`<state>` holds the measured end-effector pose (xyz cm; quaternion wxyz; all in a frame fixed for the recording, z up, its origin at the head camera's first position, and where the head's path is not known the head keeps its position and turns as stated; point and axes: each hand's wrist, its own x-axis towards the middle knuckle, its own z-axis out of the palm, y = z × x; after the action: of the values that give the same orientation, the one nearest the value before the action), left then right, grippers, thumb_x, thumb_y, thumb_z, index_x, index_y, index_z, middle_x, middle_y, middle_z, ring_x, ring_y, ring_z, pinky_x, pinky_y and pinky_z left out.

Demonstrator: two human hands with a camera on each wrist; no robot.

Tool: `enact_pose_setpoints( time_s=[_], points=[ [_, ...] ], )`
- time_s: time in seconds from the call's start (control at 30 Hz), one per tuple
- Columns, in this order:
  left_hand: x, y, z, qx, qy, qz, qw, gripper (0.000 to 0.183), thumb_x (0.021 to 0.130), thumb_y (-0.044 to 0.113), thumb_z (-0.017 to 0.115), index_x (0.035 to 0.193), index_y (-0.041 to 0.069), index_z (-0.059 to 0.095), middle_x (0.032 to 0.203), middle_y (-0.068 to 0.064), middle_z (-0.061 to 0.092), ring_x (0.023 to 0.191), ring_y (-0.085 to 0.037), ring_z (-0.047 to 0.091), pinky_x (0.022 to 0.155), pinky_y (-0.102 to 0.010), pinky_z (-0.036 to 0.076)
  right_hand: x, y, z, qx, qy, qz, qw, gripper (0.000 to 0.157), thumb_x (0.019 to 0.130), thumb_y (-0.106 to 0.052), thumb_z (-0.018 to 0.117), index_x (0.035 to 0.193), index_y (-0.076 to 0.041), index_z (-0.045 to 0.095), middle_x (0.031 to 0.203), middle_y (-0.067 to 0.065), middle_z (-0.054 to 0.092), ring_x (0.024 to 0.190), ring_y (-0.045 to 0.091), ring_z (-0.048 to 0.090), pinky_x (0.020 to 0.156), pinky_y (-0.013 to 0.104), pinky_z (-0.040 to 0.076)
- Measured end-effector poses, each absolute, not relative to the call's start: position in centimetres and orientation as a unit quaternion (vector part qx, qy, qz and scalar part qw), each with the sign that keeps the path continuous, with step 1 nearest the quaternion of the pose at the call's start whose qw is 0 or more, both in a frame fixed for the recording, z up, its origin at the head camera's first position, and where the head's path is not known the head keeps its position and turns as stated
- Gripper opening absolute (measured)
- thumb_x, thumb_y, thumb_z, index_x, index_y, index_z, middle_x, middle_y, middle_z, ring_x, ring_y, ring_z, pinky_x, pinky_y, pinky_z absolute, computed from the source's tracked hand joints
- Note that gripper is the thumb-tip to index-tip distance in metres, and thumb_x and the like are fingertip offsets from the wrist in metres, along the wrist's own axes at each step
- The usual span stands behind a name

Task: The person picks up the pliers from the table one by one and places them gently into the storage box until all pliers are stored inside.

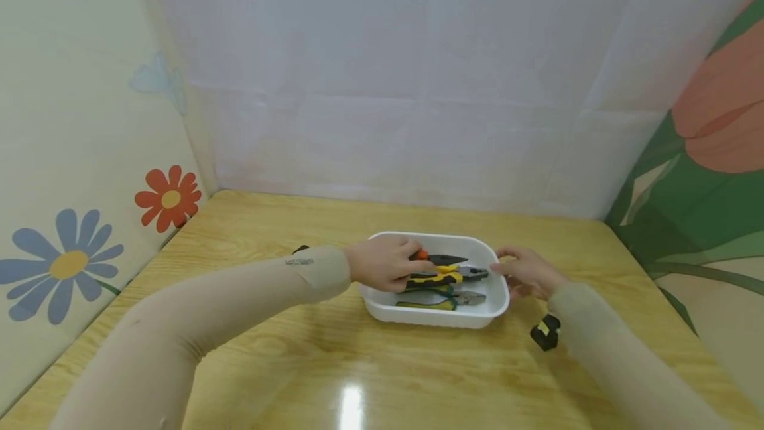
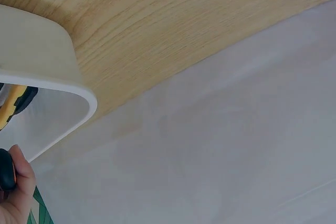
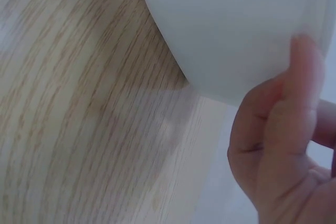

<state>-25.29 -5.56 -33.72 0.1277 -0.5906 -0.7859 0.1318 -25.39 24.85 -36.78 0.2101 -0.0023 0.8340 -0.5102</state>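
A white plastic tray (image 1: 382, 314) stands on the table with several pliers in it. At its left end my left hand (image 1: 382, 263) grips the dark and orange handle of long-nose pliers (image 1: 447, 260), whose black jaws point right. Below them lie black-and-yellow pliers (image 1: 426, 281), partly under the left hand. Nearest the tray's front wall are green-and-yellow pliers (image 1: 468, 298). My right hand (image 1: 528, 271) holds the tray's right end at the rim. In the right wrist view its thumb (image 3: 302, 72) lies against the outer wall.
A small black-and-yellow tape measure (image 1: 545, 332) sits on the wooden table (image 1: 286, 363) beside my right wrist. Behind my left forearm a black object (image 1: 301, 249) shows only in part. A white cloth wall (image 1: 382, 118) closes off the back, with printed panels at both sides.
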Motion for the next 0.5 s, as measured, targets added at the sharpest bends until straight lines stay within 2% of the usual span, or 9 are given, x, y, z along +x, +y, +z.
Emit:
enact_pose_setpoints(
  time_s=[0.3, 0.5],
  points=[
    [-25.7, -4.3, -34.4, -0.588, -0.778, 0.180, 0.133, 0.046, 0.091, 0.024, 0.051, 0.137, 0.024, 0.052, 0.107, -0.006, 0.057, 0.075, -0.015, 0.051, 0.062, -0.028, 0.044, -25.4, 24.8, -36.8, 0.001, 0.833, -0.511, 0.211, 0.044, 0.098, -0.008, 0.052, 0.134, 0.010, 0.036, 0.096, 0.017, 0.063, 0.071, 0.017, 0.063, 0.057, 0.028, 0.054],
    [-26.0, -3.6, -34.7, -0.600, -0.774, 0.174, 0.101, 0.046, 0.094, 0.024, 0.049, 0.139, 0.022, 0.050, 0.109, -0.007, 0.055, 0.079, -0.016, 0.049, 0.067, -0.028, 0.044, -25.4, 24.9, -36.8, -0.004, 0.825, -0.523, 0.213, 0.041, 0.098, -0.008, 0.053, 0.131, 0.010, 0.037, 0.082, 0.009, 0.062, 0.062, 0.013, 0.060, 0.052, 0.025, 0.052]
  ],
)
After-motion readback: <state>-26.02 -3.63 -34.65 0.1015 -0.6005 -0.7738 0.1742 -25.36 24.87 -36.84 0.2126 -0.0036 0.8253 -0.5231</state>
